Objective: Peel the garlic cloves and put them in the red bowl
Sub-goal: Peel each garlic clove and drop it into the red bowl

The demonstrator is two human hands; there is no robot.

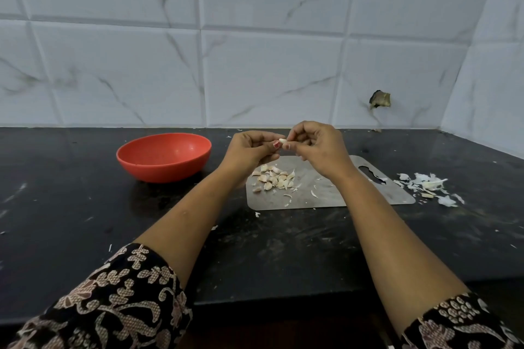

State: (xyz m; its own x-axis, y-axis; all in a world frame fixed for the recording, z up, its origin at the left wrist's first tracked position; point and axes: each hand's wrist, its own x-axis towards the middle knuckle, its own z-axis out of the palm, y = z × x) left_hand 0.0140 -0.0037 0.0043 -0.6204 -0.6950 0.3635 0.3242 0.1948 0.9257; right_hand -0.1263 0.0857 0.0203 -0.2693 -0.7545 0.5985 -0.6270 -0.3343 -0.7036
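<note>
You see soft, even, cool light, with a faint sheen on the dark tabletop [85, 221]. Your wide lens bows the wall tiles [269, 71] toward the edges; focus is sharp.

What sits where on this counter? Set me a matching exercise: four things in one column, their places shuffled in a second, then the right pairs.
Things:
1. red bowl
2. pile of garlic cloves
3. heap of peels
4. single clove

Places:
A. pinched between the left hand and the right hand
B. on the counter, left of the cutting board
C. on the counter, right of the cutting board
D. on the left part of the cutting board

Pairs: 1-B, 2-D, 3-C, 4-A.
</note>
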